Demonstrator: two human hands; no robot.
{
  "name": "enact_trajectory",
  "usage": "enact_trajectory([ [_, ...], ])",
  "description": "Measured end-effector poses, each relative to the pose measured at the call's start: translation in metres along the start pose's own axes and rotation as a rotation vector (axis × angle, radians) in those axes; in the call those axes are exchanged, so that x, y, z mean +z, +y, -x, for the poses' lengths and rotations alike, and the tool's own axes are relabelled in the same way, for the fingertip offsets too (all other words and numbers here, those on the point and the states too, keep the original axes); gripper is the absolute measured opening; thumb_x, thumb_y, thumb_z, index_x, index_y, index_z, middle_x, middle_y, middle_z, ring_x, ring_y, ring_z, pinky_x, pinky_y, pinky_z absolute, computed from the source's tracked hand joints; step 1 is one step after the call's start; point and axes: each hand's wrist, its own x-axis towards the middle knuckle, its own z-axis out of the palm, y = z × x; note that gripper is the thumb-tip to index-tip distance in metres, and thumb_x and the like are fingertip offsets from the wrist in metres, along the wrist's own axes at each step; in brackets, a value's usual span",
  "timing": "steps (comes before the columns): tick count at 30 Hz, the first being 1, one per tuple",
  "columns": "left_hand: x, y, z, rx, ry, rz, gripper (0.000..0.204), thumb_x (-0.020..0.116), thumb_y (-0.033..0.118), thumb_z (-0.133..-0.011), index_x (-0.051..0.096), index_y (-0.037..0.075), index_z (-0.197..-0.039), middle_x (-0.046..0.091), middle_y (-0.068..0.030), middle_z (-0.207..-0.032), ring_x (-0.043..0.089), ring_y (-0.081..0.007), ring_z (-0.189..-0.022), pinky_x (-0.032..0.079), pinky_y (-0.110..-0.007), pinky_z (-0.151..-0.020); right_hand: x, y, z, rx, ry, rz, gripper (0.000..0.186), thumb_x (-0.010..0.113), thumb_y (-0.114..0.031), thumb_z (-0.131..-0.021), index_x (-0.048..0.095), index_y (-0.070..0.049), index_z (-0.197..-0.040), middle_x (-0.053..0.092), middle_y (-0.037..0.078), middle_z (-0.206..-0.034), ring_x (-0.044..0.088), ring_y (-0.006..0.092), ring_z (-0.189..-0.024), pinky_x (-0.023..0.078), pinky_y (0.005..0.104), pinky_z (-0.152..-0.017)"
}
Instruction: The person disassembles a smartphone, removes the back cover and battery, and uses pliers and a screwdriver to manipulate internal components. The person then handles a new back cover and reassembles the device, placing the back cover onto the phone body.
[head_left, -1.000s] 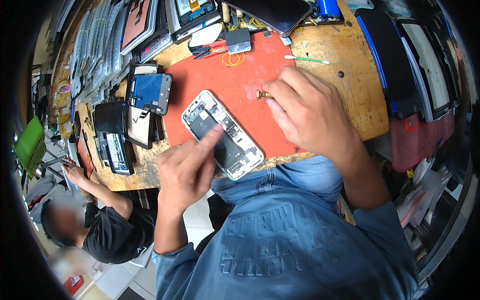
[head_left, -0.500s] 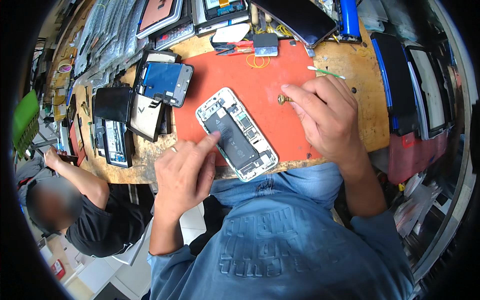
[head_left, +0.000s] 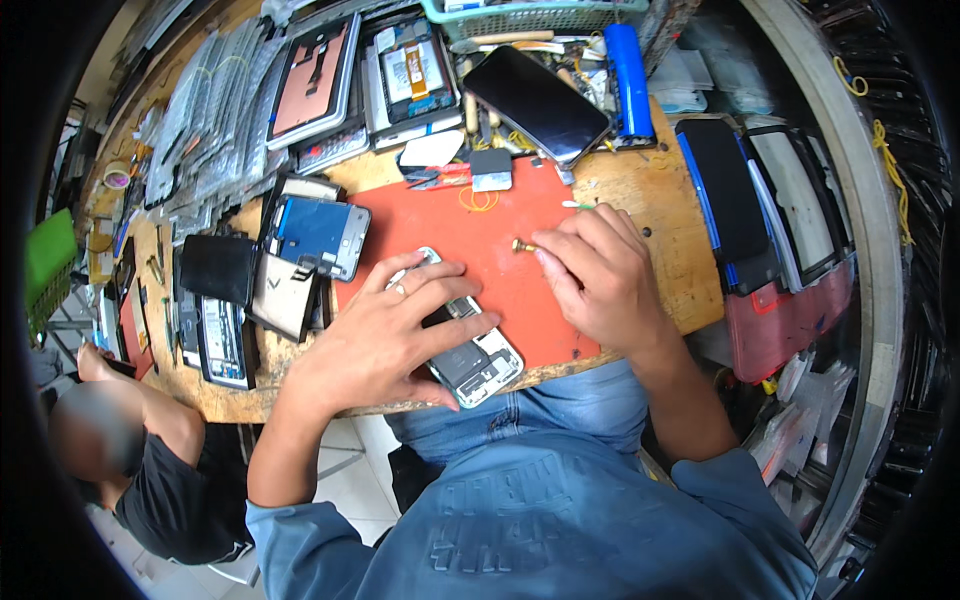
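Left hand (head_left: 375,335) palm down, fingers (head_left: 455,335) spread, right hand (head_left: 603,285) curled in a pinch

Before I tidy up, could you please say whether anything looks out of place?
The phone under the left hand lies with its insides exposed, and a black-screened device sits askew over hand tools, which looks untidy.

I see open red mat (head_left: 532,312) beside the opened phone (head_left: 470,368).
The right hand (head_left: 597,285) and its brass tool (head_left: 519,245) jut in; the left hand (head_left: 398,325) spans the phone, a blue panel (head_left: 312,232) blocks the left, a red-handled tool (head_left: 455,179) the far side.
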Motion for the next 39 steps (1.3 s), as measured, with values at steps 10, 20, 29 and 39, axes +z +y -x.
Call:
enact_trajectory([
  [10,0.043,0.063,0.011,-0.508,0.449,-0.157,0.097,0.082,0.071,-0.075,0.062,0.01,-0.147,0.057,-0.0175,-0.14,0.054,-0.0376,-0.13,0.036,-0.053,-0.114,-0.011,0.009,-0.017,0.267,0.047,0.144,0.016,0.078,-0.015,-0.091,0.072,-0.001,-0.096,0.069,0.016,-0.088,0.069,0.0376,-0.082,0.054,0.0501,-0.074],
  [20,0.055,0.063,0.063,-0.647,1.016,0.036,0.036,0.078,0.005,-0.085,0.074,0.002,-0.12,0.068,-0.0169,-0.117,0.066,-0.0337,-0.108,0.051,-0.044,-0.093,-0.031,0.018,-0.032,0.425,-0.233,0.083,0.021,0.07,-0.014,-0.096,0.059,-0.002,-0.083,0.057,0.014,-0.066,0.054,0.0283,-0.058,0.042,0.0432,-0.058],
  [29,0.071,0.063,0.033,-0.531,1.199,0.157,0.018,0.077,0.005,-0.085,0.076,0.005,-0.102,0.069,-0.0067,-0.095,0.067,-0.0256,-0.086,0.051,-0.039,-0.079,-0.068,0.014,0.015,0.51,0.019,0.034,0.017,0.074,-0.011,-0.098,0.066,0.003,-0.096,0.055,0.004,-0.073,0.045,0.0096,-0.064,0.04,0.03,-0.059],
  [39,0.07,0.045,0.086,-0.687,1.291,-0.062,0.013,0.077,0.002,-0.081,0.077,0.005,-0.094,0.071,-0.0081,-0.09,0.068,-0.0253,-0.081,0.051,-0.039,-0.077,-0.014,0.035,-0.04,0.418,-0.097,0.07,0.014,0.066,-0.004,-0.096,0.074,0.003,-0.105,0.072,0.021,-0.086,0.071,0.0343,-0.08,0.054,0.043,-0.076],
])
